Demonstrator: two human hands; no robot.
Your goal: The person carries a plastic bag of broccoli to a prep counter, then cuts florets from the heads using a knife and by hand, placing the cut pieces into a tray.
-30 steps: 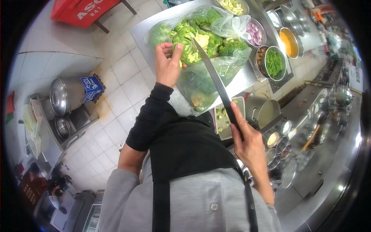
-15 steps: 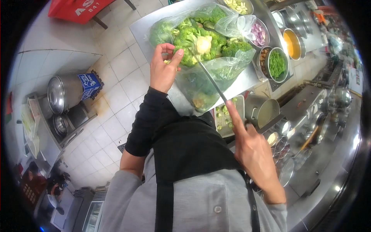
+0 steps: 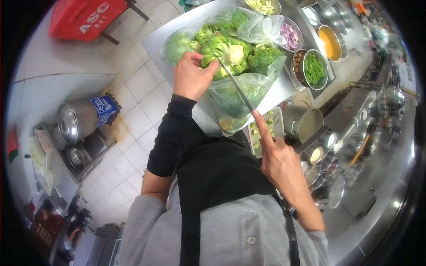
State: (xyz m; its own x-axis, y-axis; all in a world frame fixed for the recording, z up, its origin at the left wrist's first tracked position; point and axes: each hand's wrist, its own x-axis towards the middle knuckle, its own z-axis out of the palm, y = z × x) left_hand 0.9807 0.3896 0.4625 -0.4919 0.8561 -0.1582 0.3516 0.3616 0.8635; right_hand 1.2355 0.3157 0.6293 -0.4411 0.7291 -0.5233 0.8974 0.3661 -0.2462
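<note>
Broccoli (image 3: pixel 217 46) right at the left grip (image 3: pixel 191 76)

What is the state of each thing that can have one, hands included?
Left hand: at the broccoli, grip unclear
Right hand: gripping the knife, index finger extended
Knife: bare blade, tip at the broccoli
Broccoli: pale stem showing
Bag: open
Basket: green pieces inside
Greens: uncovered
Pot: uncovered

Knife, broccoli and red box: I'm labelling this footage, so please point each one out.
Knife (image 3: pixel 237 87), head view: middle of the blade.
Broccoli (image 3: pixel 235 53), head view: the pale stem.
Red box (image 3: pixel 86 20), head view: its lettered side.
</note>
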